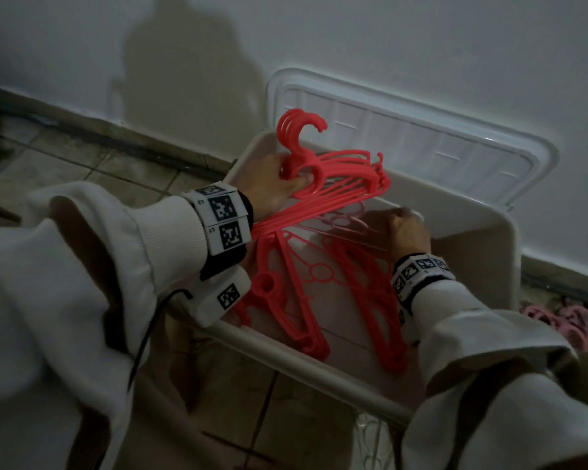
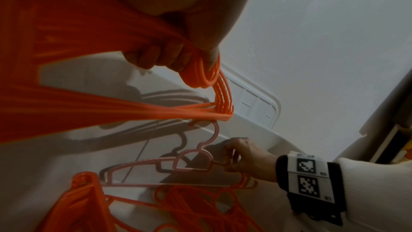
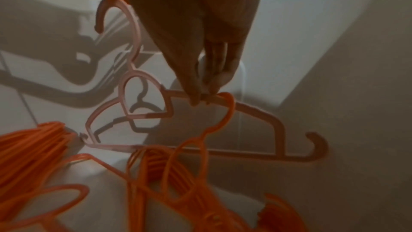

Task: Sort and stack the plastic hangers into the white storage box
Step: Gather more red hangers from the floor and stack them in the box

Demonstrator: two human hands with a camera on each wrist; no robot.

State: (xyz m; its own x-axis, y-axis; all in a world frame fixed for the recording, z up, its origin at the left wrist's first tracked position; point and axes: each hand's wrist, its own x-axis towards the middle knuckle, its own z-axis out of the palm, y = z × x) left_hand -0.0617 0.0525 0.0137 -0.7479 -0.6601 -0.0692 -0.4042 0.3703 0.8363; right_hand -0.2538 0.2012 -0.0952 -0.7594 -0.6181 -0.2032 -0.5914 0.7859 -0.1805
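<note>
You wear white sleeves (image 1: 92, 266) with ribbed cuffs. Each wrist carries a black strap with white blocks printed in black square markers (image 1: 224, 218); a black cable (image 1: 143, 344) trails at lower left.

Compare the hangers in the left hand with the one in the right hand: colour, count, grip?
Colour: the red hanger bundle is bright red; the pale pink hanger is washed-out pink.
Count: the bundle is several hangers nested together; the pink one is single.
Grip: the left hand grips the bundle at its necks; the right hand pinches the pink one's shoulder bar.
Shared: both are over the white storage box.
</note>
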